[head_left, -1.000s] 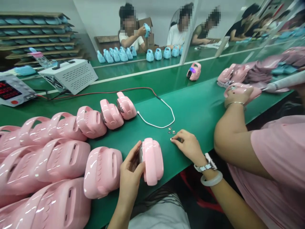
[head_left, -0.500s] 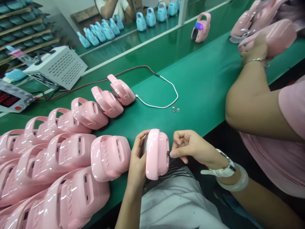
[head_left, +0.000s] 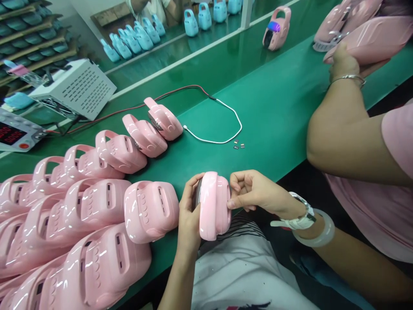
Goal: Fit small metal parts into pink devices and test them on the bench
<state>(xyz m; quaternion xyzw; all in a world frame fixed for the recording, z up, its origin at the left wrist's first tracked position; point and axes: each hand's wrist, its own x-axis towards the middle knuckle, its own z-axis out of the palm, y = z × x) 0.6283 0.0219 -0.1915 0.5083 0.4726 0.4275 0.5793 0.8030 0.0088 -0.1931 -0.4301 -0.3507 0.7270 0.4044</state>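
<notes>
My left hand (head_left: 189,219) is wrapped round a pink portable speaker (head_left: 213,206) and keeps it on its edge above my lap, its dark front towards my palm. At the speaker's right side is my right hand (head_left: 248,191), thumb and index finger closed in a pinch and the thumb tip touching the casing. Whatever lies between those fingertips is hidden now. Several small memory cards (head_left: 237,145) lie on the green table beyond my hands. Just left of my left hand stands another pink speaker (head_left: 151,211), its slotted port panel facing up.
Rows of pink speakers (head_left: 106,262) fill the table's left side. A white cable (head_left: 240,122) with red and black leads runs to a power supply (head_left: 16,133) near a vented metal box (head_left: 80,88). A co-worker's arm (head_left: 338,120) holds a pink speaker at right; a lit speaker (head_left: 275,30) stands behind.
My right fingertips have moved in against the speaker's side, and the small dark piece seen at the thumb is out of sight. The co-worker's speaker has tilted and shifted.
</notes>
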